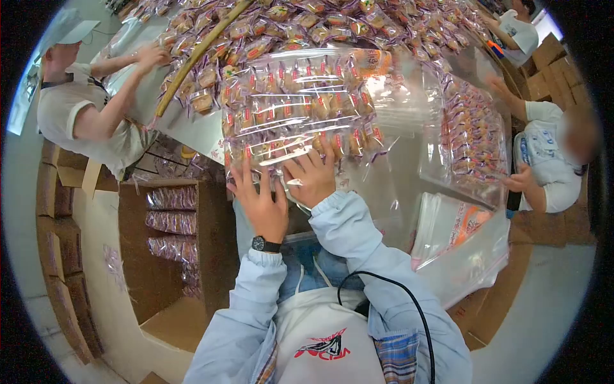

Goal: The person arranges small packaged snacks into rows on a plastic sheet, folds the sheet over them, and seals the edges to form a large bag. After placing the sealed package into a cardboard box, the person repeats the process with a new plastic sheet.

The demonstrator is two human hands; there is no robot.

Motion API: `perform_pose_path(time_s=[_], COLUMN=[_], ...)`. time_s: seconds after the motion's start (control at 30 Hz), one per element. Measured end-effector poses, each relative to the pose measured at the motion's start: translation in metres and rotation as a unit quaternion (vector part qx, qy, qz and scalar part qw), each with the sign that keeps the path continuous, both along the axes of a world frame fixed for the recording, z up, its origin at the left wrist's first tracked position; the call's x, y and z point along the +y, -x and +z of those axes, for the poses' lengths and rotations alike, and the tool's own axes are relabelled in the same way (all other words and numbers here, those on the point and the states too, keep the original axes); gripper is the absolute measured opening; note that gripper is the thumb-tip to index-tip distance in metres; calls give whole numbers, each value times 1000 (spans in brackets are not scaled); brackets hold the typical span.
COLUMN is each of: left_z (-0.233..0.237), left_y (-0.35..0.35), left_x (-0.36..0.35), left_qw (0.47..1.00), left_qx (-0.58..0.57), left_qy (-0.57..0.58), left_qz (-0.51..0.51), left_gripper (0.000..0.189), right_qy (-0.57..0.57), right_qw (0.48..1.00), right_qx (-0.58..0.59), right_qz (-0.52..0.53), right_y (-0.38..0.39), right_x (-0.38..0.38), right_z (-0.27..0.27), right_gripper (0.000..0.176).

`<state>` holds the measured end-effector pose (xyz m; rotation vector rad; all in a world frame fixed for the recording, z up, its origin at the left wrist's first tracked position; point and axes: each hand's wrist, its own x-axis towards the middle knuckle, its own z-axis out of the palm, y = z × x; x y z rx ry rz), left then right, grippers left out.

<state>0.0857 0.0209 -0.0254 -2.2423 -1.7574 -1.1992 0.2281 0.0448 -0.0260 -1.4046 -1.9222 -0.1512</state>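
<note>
In the head view, the clear bag, packed with rows of wrapped snacks, lies on the counter at the centre of the frame, just above both hands. The left hand, with a watch on its wrist, rests flat on the bag's lower edge with its fingers stretched. The right hand has its fingers curled around the same edge. Loose snack packets are heaped along the top. Empty bags are stacked at lower right, and a cardboard box stands at lower left.
</note>
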Motion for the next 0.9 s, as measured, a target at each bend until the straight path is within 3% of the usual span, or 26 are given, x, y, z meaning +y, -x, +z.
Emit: perform_pose_path(time_s=[0.03, 0.07, 0.17, 0.4, 0.5, 0.53, 0.57, 0.6, 0.67, 0.77, 0.9], left_z=[0, -3, 17, 21, 12, 14, 15, 19, 31, 29, 30], left_y=[0, 0, 1, 5, 19, 27, 32, 38, 52, 69, 65], left_x=[5, 11, 21, 23, -20, -36, -41, -38, -25, -1, 0], left_qw=[1000, 997, 992, 998, 998, 998, 993, 989, 957, 952, 940], left_qx=[-13, -75, -126, -49, -54, -2, -34, -106, -242, -204, -274], left_qy=[-10, -12, 20, 9, -26, -65, -84, -30, 134, 219, 201], left_qz=[-11, -21, -24, -24, -36, 17, 76, 99, 91, 63, 25], left_gripper=[51, 41, 28, 29, 36, 41, 57, 64, 90, 41, 24], right_qy=[-10, -21, -12, -27, 4, 32, 63, 27, 37, 27, -59], right_qw=[1000, 1000, 1000, 999, 999, 997, 994, 996, 994, 995, 992], right_qx=[-18, -21, 9, -26, -44, -63, -81, -83, -98, -93, -102], right_qz=[-8, -10, -19, -37, -21, -25, -29, -25, -20, -8, 38], right_y=[-1, -3, 0, 2, 1, 2, 5, 7, 17, 45, 57], right_x=[2, 2, 4, 4, 3, -2, -7, -7, -9, -4, 10], right_z=[0, 0, -5, -1, -5, 2, 6, 8, 21, 23, 22], right_gripper=[46, 36, 35, 36, 52, 54, 56, 72, 68, 63, 52])
